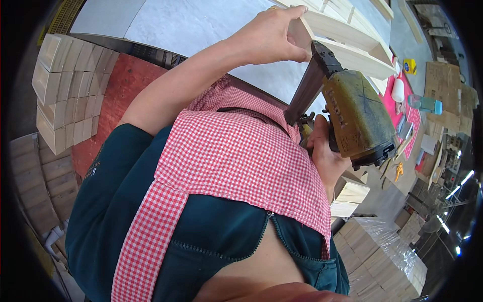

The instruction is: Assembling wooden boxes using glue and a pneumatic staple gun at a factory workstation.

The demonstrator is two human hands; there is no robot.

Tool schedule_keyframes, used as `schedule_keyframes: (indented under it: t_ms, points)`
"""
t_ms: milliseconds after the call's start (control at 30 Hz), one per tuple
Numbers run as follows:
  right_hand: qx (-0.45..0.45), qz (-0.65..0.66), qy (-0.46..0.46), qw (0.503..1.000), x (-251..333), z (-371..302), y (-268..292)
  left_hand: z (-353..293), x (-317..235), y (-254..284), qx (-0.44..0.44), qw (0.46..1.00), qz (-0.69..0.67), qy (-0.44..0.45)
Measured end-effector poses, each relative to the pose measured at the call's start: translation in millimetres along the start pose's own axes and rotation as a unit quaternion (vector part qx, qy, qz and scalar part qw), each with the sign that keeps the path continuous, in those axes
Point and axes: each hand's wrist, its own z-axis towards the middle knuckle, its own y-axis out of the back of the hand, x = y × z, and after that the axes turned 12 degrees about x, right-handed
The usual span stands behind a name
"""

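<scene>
My left hand [271, 38] grips the end panel of a long, open wooden box [362, 58] made of pale boards. Its thumb lies on the near side and its fingers reach over the far edge. In my right hand [328, 160] is a pneumatic nail gun [359, 110], worn yellow-brown with a dark magazine. The fingers wrap round its handle, partly hidden behind the body. The gun's nose is at the box's near left corner; whether it touches the wood I cannot tell. Beneath them lies a pale worktable [181, 27].
Stacked wooden boxes [68, 85] stand at left beside a red board [126, 78]. At right are a white bottle [397, 89], a clear blue-green container [425, 104], orange-handled scissors [399, 171] and cardboard [443, 83]. Plastic-wrapped wooden stacks [375, 251] sit lower right.
</scene>
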Motion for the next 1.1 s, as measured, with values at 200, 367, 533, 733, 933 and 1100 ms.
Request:
schedule_keyframes:
  t_ms: [200,367,533,733,933,1100]
  points:
    - [0.030,-0.031,-0.026,0.999,-6,-8,3,1,-1,0,-0.004,1.000,0.005,0.009]
    - [0.055,-0.059,-0.048,0.996,-10,-12,8,0,-4,0,-0.018,1.000,0.021,0.010]
    - [0.087,-0.087,-0.066,0.990,-13,-7,7,1,-1,2,-0.020,1.000,-0.014,0.006]
    - [0.127,-0.121,-0.088,0.981,-19,-11,6,4,11,9,-0.012,0.995,-0.097,-0.001]
    - [0.103,-0.277,0.013,0.955,-49,-11,6,9,20,14,-0.001,0.984,-0.180,-0.009]
    - [0.074,-0.423,0.115,0.896,-60,-13,6,10,24,13,0.008,0.972,-0.236,-0.014]
